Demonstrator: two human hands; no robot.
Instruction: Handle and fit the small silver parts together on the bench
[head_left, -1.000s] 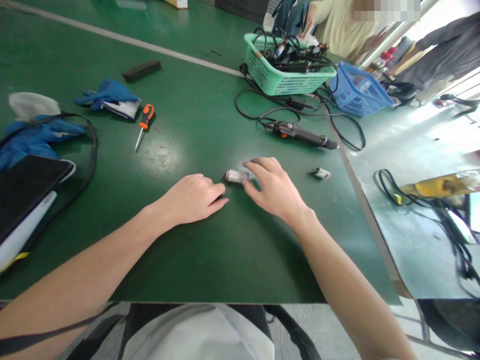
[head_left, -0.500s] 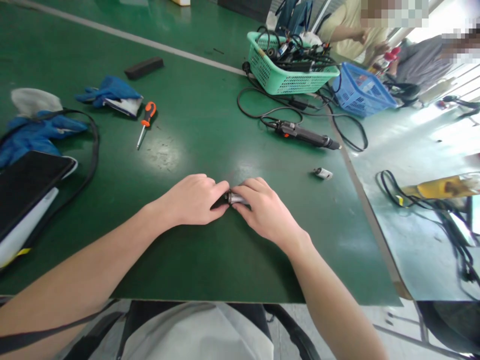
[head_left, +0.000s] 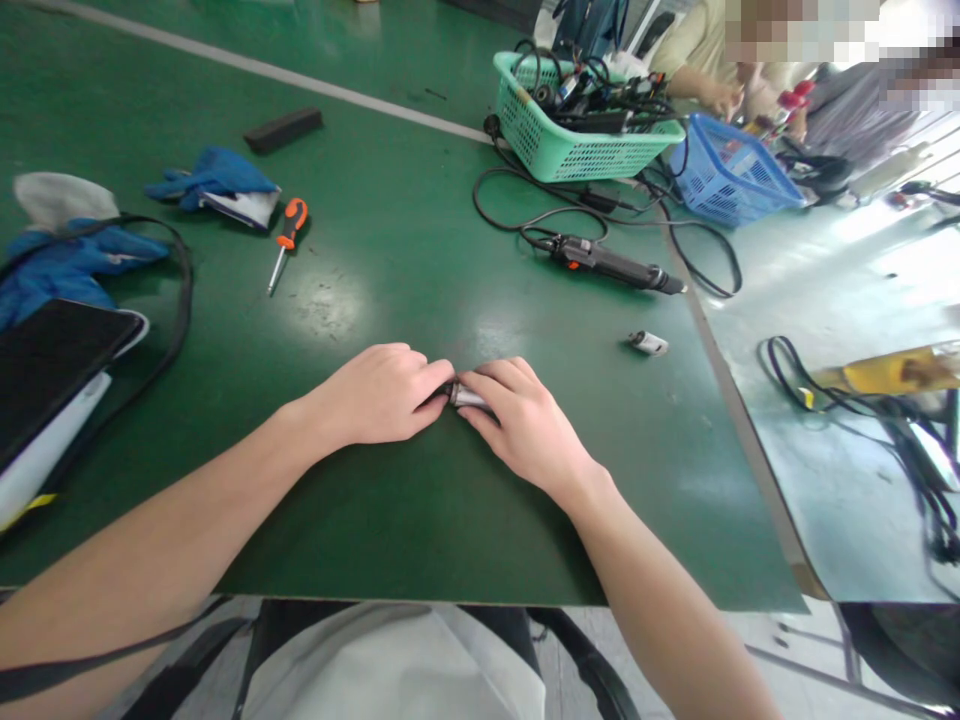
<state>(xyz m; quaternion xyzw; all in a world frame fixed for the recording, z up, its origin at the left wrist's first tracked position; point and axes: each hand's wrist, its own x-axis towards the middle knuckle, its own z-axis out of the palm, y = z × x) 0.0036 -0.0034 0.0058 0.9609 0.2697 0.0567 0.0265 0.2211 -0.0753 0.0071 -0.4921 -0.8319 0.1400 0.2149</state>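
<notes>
A small silvery metal cylinder [head_left: 463, 396] lies low over the green table [head_left: 420, 250], pinched between both hands. My left hand [head_left: 379, 395] is closed, its fingertips meeting the part's left end; a dark piece there is mostly hidden. My right hand [head_left: 521, 425] is closed round the cylinder from the right and covers most of it. A second small silver-and-black part [head_left: 648, 343] lies alone to the right, near the table's edge.
An orange-handled screwdriver [head_left: 287, 238], blue gloves [head_left: 214, 185], a black block [head_left: 283, 129] and a dark flat device [head_left: 52, 365] lie left. A corded electric screwdriver [head_left: 611, 262], a green basket [head_left: 581, 125] of cables and a blue basket [head_left: 731, 170] sit far right, with other people behind them.
My right hand drew the metal cylinder back toward me and met my left hand; both hands now pinch it together. The last half second shows almost no movement.
</notes>
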